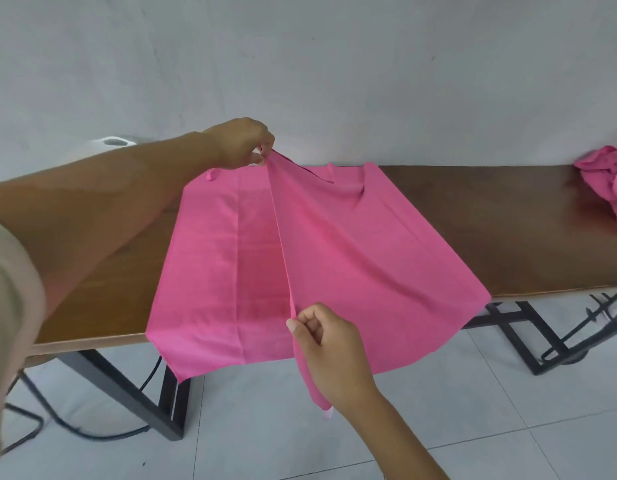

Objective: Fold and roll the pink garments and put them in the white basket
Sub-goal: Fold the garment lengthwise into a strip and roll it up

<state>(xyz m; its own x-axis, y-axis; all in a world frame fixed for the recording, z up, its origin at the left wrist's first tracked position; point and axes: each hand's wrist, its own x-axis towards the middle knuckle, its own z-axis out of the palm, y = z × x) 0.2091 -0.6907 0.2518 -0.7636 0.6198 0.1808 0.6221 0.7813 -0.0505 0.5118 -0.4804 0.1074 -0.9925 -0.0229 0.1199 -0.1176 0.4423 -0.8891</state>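
A pink garment (pixel 352 258) lies spread over the brown wooden table (pixel 490 220), its near hem hanging past the front edge. My left hand (pixel 241 142) pinches the far end of a lifted lengthwise fold near the wall. My right hand (pixel 321 341) pinches the near end of that same fold at the table's front edge. The fold stands raised between the two hands, with the right half of the cloth sloping down from it. A white basket rim (pixel 114 142) peeks out behind my left forearm, mostly hidden.
A heap of crumpled pink garments (pixel 608 181) sits at the table's far right end. A grey wall stands right behind the table. Black metal table legs (pixel 529 327) and black cables (pixel 92 434) are on the tiled floor below.
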